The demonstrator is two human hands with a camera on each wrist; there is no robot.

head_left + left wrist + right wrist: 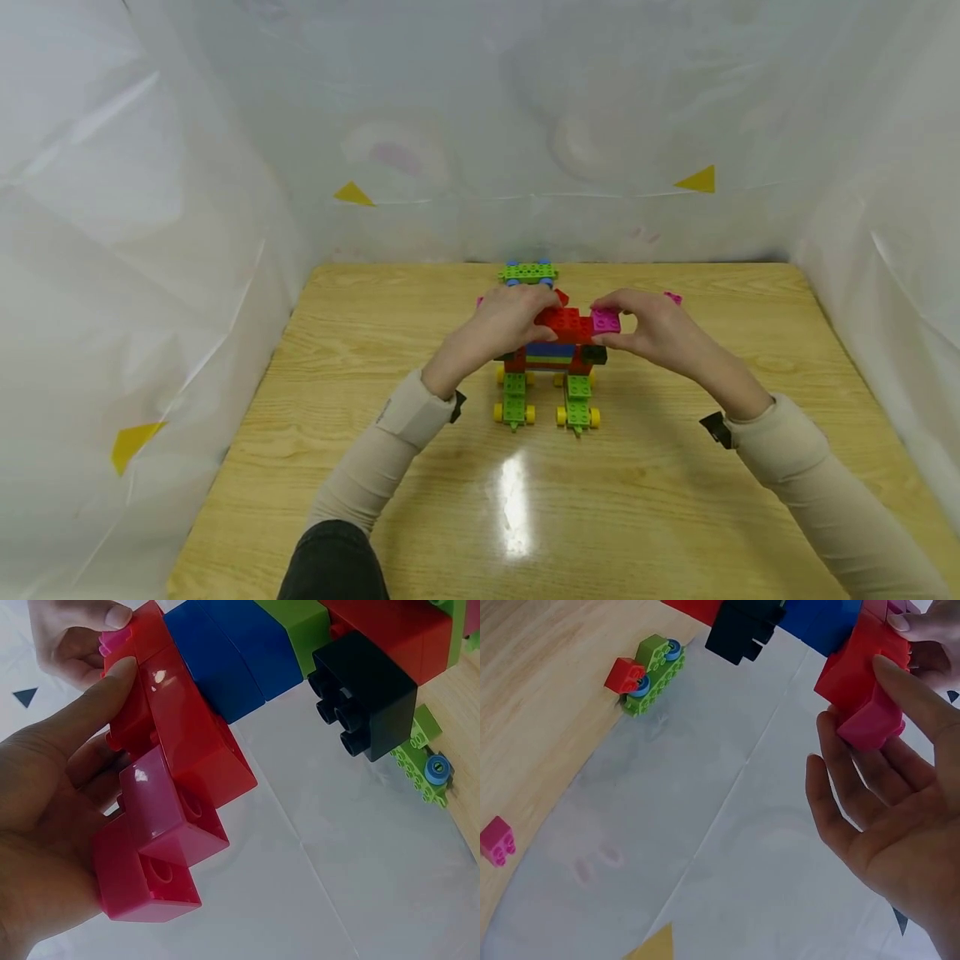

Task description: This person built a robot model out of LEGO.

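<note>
A tall figure built of toy bricks stands on green wheeled bases [513, 400]. Across its top run red bricks [566, 325], above blue bricks [225, 656] and a black brick [367, 694]. My left hand [506, 321] grips the red row between thumb and fingers. Stepped pink bricks [174, 806] hang by its palm, mostly hidden by the hand in the head view. My right hand [656, 329] pinches a pink brick [606, 321] at the row's right end. In the right wrist view this pink brick [874, 724] sits against the red one, thumb and fingers around it.
Behind the figure, at the table's far edge, lies a green wheeled base [528, 272] with blue wheels; a red brick [625, 675] is beside it. A loose pink brick [496, 841] lies farther right. Plastic sheeting [480, 125] walls the wooden table [300, 467] at back and sides.
</note>
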